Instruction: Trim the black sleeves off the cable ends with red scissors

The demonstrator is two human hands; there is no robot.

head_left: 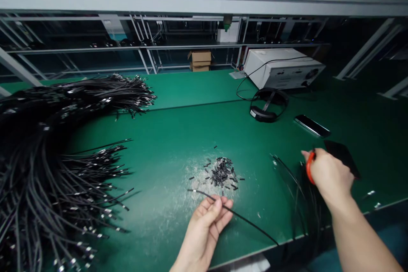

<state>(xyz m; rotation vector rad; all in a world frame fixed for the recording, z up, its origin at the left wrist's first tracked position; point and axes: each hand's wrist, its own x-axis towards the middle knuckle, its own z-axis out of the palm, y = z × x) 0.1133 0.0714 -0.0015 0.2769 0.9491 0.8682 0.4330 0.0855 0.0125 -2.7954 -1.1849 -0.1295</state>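
**Cable in one hand, cutter in the other**

The left hand [207, 221] is pinching a thin black cable [236, 213] between thumb and fingers; it is trailing right, off the mat [191, 110] edge. The right hand [330, 176] is closing around a red-handled tool [310, 166] (blades hidden), hovering over loose cables [296, 187]. Cut black bits [223, 172] are lying just beyond the left fingers. A big cable bundle [47, 157] is filling the left side.

I see a thin black cable [236, 214] running diagonally across lower centre; a red-handled tool [310, 168] sits right of centre.
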